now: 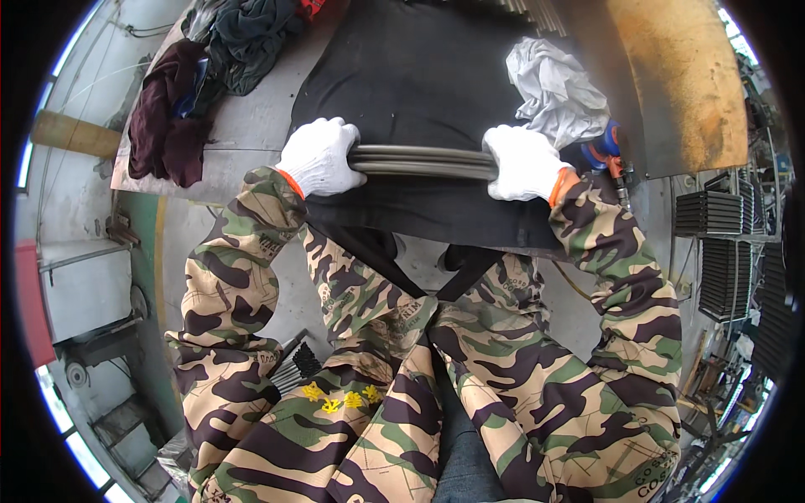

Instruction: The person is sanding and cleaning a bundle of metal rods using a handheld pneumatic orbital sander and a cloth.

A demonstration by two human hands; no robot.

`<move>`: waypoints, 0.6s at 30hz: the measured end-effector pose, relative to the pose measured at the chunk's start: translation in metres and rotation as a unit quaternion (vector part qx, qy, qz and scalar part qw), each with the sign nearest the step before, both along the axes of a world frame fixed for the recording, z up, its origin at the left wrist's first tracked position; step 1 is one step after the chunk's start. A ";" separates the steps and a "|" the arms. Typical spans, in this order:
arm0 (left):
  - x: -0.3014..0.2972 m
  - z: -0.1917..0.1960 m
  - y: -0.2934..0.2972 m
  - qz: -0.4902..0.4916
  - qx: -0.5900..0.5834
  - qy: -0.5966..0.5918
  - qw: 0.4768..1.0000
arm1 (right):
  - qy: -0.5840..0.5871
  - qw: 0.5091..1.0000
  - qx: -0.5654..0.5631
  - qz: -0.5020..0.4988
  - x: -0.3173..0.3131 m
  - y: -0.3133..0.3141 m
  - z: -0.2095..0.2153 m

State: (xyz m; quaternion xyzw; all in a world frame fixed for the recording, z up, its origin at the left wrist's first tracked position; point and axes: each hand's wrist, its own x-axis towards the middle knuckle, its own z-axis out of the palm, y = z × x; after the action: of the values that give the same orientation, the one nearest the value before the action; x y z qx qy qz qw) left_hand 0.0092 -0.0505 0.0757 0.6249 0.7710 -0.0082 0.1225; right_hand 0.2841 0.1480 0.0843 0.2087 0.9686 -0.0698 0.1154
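Observation:
A small bundle of thin grey metal rods (423,162) lies crosswise before me, near the front of a black cloth (402,92). My left hand (321,157), in a white knit glove with an orange cuff, is closed round the bundle's left end. Gloved the same way, my right hand (526,163) grips the right end. Both rod ends are hidden inside the gloves. Whether the bundle rests on the cloth or is held just above it, I cannot tell.
Dark crumpled clothes (243,42) and a maroon cloth (172,117) lie at the table's left. A white rag (556,90) sits right of the black cloth, beside a blue and orange tool (605,151). More rods (537,12) lie at the far edge. Racks (713,214) of dark bars stand at right.

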 end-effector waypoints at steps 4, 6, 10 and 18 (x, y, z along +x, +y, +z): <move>0.003 0.001 0.000 -0.008 -0.027 0.000 1.000 | -0.019 1.000 0.001 0.000 -0.009 -0.007 -0.002; 0.008 -0.003 -0.004 -0.008 0.009 -0.004 1.000 | -0.024 1.000 0.000 -0.017 -0.005 -0.011 -0.001; 0.015 -0.008 -0.001 -0.007 0.011 0.009 1.000 | -0.009 1.000 0.027 -0.009 0.002 -0.016 0.001; 0.030 -0.038 -0.028 -0.024 0.211 -0.015 0.977 | 0.071 0.988 0.093 0.097 0.005 -0.045 0.043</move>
State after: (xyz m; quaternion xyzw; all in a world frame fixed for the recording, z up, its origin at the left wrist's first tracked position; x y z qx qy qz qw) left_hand 0.0390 -0.0783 0.0377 0.6550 0.7383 0.1609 -0.0008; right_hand 0.2893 0.1032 0.1268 0.1186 0.9922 0.0177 0.0330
